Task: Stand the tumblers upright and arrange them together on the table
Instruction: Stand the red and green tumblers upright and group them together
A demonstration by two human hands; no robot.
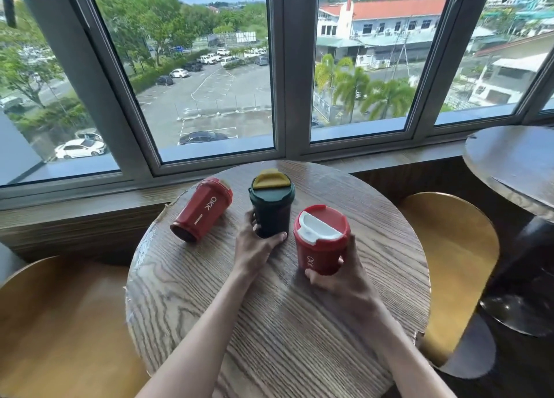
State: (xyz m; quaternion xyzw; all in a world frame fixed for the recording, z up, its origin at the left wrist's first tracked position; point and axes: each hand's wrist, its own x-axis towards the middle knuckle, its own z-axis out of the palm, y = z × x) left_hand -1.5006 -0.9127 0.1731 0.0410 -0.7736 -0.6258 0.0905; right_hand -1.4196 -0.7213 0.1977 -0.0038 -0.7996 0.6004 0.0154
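Observation:
Three tumblers are on the round wooden table [269, 322]. A dark green tumbler [272, 207] with a yellow lid stands upright in the middle, and my left hand [254, 247] grips its base. To its right a red tumbler [321, 244] with a white lid flap is upright, leaning slightly toward me, held low by my right hand [344, 277]. Another red tumbler [204, 210] lies on its side at the back left, base toward me, lid toward the window, untouched.
The table stands against a wooden window ledge [90, 205] under large windows. Yellow-brown chair seats sit at left [60, 322] and right [455, 262]. A second round table [515, 157] with a dark pedestal base stands at the far right.

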